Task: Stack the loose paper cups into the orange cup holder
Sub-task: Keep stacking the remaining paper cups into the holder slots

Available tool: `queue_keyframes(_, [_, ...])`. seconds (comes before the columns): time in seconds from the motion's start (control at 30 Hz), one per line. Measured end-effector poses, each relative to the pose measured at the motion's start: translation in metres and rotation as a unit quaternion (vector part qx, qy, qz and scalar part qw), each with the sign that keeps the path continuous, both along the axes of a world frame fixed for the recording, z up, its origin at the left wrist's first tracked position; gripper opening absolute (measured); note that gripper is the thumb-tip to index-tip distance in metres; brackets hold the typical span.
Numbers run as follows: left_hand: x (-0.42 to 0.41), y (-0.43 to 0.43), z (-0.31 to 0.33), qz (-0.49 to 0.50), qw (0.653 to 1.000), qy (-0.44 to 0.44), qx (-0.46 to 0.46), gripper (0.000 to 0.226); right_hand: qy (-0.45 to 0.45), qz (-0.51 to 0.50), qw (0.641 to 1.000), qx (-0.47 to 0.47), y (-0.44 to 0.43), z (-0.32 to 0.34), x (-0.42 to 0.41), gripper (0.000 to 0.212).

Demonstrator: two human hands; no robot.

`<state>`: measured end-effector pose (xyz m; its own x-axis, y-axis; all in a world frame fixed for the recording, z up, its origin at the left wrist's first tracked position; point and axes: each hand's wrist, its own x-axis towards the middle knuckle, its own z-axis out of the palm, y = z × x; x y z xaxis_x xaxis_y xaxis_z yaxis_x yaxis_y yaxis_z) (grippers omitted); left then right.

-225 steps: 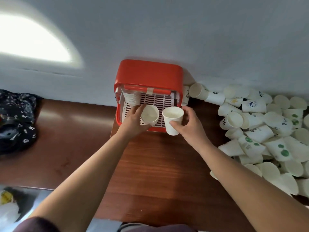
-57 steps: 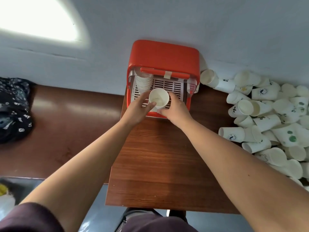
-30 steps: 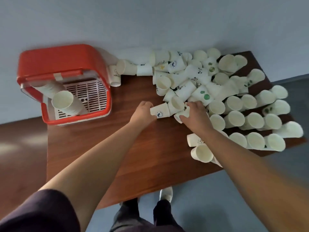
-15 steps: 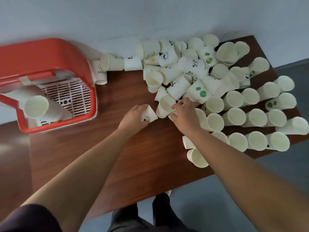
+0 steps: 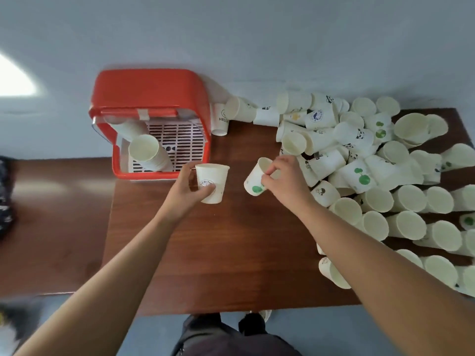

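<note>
The orange cup holder (image 5: 151,91) stands against the wall at the table's back left. A leaning stack of white cups (image 5: 145,150) lies inside it on a white slotted grille. My left hand (image 5: 186,191) grips an upright white cup with a round logo (image 5: 213,179) just right of the holder's front corner. My right hand (image 5: 285,177) pinches the rim of a tilted white cup with a green dot (image 5: 255,177). A big heap of loose paper cups (image 5: 372,163) covers the right side of the table.
The brown wooden table (image 5: 231,253) has bare surface in front of the holder and between my arms. One cup with lettering (image 5: 221,119) stands beside the holder's right wall. A dark patterned cloth (image 5: 3,196) lies at the far left. My feet show below the table's front edge.
Both hands have lifted one cup each out of the heap and moved left toward the holder. The view has swung back left, bringing the holder toward the middle.
</note>
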<state>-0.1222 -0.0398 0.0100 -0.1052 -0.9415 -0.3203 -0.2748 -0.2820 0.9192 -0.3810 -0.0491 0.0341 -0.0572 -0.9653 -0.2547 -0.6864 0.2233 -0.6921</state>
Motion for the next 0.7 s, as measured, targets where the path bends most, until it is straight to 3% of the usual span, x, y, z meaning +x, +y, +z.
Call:
queue_keyframes(0.27, [0.111,-0.012,0.049,0.124,0.985,-0.001,-0.117,0.075,-0.099,0.024,0.995,0.002,-0.033,0.049,0.099,0.011])
queue_keyframes(0.4, [0.141,-0.033,0.055,0.165,0.976,-0.018,-0.142,0.074,-0.172,0.009,0.985,0.011,-0.044,0.065,0.138,0.023])
queue_keyframes(0.53, [0.146,-0.056,0.047,0.133,0.977,-0.046,-0.161,0.073,-0.173,-0.017,0.984,-0.026,-0.053,0.071,0.166,0.038])
queue_keyframes(0.7, [0.155,-0.070,0.022,0.072,0.977,-0.097,-0.175,0.072,-0.175,-0.046,0.980,-0.081,-0.061,0.072,0.189,0.037])
